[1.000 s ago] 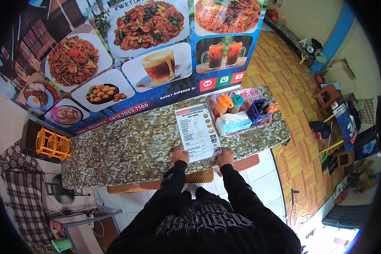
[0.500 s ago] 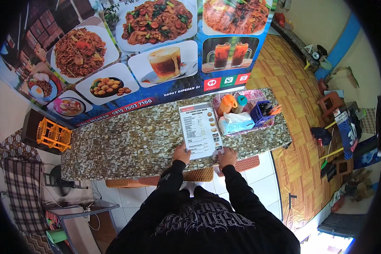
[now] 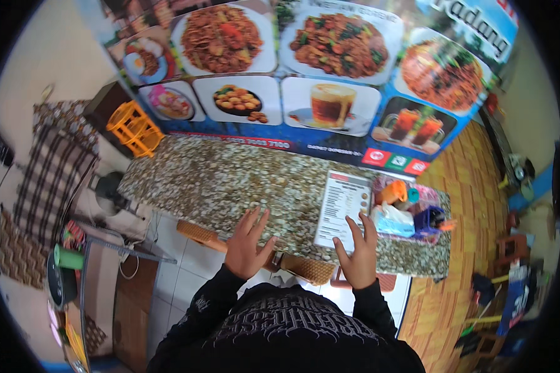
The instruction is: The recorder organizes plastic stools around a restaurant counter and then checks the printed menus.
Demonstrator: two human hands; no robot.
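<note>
Both of my hands are raised with the fingers spread and nothing in them. My left hand (image 3: 248, 247) hovers by the near edge of the pebble-patterned counter (image 3: 230, 180). My right hand (image 3: 358, 252) is in front of the lower right part of a laminated menu sheet (image 3: 339, 214), which lies on the counter; I cannot tell whether the fingertips touch it. Right of the sheet stands a pink tray (image 3: 430, 191). In it are an orange bottle (image 3: 392, 191), a teal-topped container (image 3: 412, 196), a tissue pack (image 3: 394, 221) and a dark blue utensil basket (image 3: 426, 224).
A tall banner with food pictures (image 3: 330, 146) rises along the counter's far edge. An orange plastic rack (image 3: 134, 129) stands at the left end. Woven stools (image 3: 308, 269) are tucked below the near edge. A metal-framed table (image 3: 115, 245) is at lower left.
My hands have let go of the menu sheet's near corners and lifted, fingers spreading. The whole view has turned and shifted, so the counter and sheet appear farther right.
</note>
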